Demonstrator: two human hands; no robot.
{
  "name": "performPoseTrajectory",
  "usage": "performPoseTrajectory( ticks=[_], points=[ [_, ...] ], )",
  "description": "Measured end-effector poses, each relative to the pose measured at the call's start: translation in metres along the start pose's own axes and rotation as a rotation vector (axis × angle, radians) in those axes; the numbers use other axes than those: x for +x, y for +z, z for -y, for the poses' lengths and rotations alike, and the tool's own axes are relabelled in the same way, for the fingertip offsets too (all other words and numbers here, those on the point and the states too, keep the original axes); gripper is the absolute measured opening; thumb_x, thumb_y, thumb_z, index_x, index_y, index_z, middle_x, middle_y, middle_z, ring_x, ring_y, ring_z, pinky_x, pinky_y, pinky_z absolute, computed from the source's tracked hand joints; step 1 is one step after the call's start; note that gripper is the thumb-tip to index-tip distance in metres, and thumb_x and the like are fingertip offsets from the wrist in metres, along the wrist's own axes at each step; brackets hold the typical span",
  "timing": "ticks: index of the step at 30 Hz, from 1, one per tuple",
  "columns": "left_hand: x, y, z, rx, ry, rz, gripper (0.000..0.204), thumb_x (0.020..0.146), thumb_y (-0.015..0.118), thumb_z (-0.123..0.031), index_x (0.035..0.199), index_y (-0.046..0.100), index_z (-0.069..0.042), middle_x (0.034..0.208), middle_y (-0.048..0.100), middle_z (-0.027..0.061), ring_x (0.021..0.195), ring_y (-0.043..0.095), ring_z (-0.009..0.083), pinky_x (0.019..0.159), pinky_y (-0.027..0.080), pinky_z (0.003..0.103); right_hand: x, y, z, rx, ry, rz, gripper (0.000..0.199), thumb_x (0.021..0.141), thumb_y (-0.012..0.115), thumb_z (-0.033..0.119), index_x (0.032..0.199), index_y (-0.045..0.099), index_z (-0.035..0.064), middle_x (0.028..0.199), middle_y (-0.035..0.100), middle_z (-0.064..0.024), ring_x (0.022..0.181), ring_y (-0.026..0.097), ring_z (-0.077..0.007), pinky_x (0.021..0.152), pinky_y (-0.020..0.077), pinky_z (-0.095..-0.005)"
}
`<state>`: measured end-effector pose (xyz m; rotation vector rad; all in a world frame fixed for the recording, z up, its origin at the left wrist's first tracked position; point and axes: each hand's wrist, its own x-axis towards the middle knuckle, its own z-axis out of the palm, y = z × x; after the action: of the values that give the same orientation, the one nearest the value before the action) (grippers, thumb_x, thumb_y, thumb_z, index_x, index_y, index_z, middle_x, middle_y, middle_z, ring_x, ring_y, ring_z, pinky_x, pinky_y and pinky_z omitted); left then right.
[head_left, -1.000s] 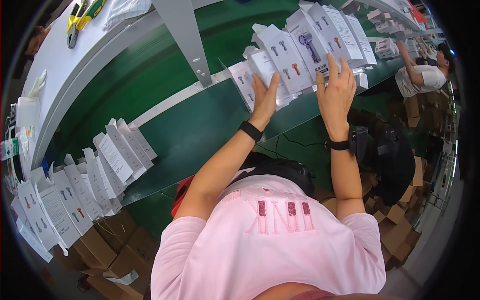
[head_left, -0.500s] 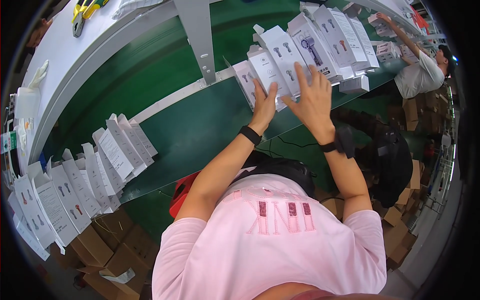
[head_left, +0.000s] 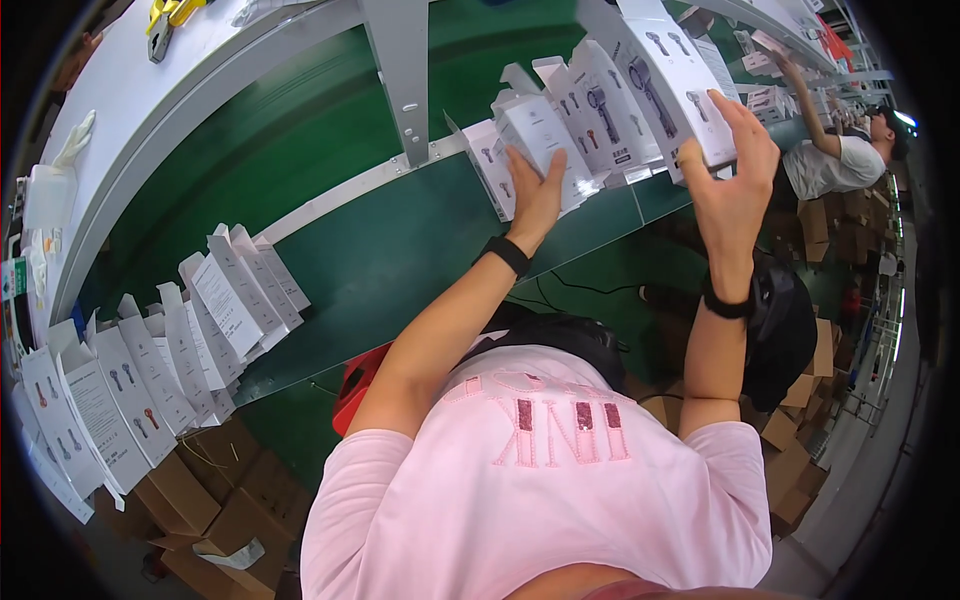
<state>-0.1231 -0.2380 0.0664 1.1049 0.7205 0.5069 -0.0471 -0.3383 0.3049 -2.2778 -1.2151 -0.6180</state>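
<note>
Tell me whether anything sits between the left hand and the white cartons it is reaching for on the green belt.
Nothing visible does. The left hand already lies flat against the leaning white cartons, palm on the nearest one. The right hand grips a separate white carton at the row's far end, clear of the left.

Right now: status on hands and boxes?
Left hand flat against leaning row of white boxes on green belt. Right hand grips one white box, lifted. Nothing in the way.

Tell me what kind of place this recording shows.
Likely a factory packing line: a green conveyor belt carries rows of identical white cartons, brown cardboard boxes sit below, and another worker reaches onto the same belt.
</note>
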Motion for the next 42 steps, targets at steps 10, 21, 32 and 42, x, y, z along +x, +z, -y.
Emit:
performPoseTrajectory(
  ticks=[10,21,32,42],
  points=[
    [0.006,-0.003,0.01,0.088,-0.067,-0.138,0.11,0.087,0.056,-0.058,0.145,-0.003,0.013,0.151,0.008,0.0367,0.145,0.003,0.0406,0.118,0.01,0.039,-0.038,0.07,-0.065,-0.016,0.045,-0.002,0.051,0.083,0.067,0.016,0.132,0.054,0.0063,0.135,0.047,-0.0239,0.122,0.043,-0.0384,0.103,0.0357,-0.045],
    [0.021,-0.014,0.025,0.073,0.1,-0.391,0.099,0.088,0.061,-0.051,0.143,0.015,0.017,0.146,0.028,0.0337,0.137,0.03,0.0407,0.114,0.022,0.04,-0.039,0.067,-0.07,-0.033,0.028,-0.035,0.059,0.083,0.072,0.023,0.135,0.05,0.0046,0.134,0.046,-0.0256,0.125,0.042,-0.0409,0.104,0.0345,-0.0474],
    [0.027,-0.057,0.037,-0.077,-0.408,-0.086,0.099,0.079,0.043,-0.082,0.149,0.029,-0.014,0.146,0.038,0.0127,0.13,0.038,0.0284,0.103,0.028,0.052,-0.059,0.045,-0.075,0.146,0.078,-0.045,0.08,0.074,0.08,0.03,0.14,0.041,0.0051,0.145,0.033,-0.0254,0.129,0.037,-0.0422,0.106,0.0321,-0.0487],
    [0.033,-0.042,0.033,-0.062,-0.374,-0.105,0.093,0.086,0.053,-0.068,0.148,0.023,-0.005,0.144,0.04,0.0132,0.128,0.044,0.0292,0.105,0.037,0.043,-0.103,0.025,-0.14,0.252,0.449,-0.069,0.054,0.095,0.056,0.035,0.137,0.045,0.0021,0.142,0.039,-0.0228,0.132,0.04,-0.0349,0.109,0.0306,-0.0399]
  ],
)
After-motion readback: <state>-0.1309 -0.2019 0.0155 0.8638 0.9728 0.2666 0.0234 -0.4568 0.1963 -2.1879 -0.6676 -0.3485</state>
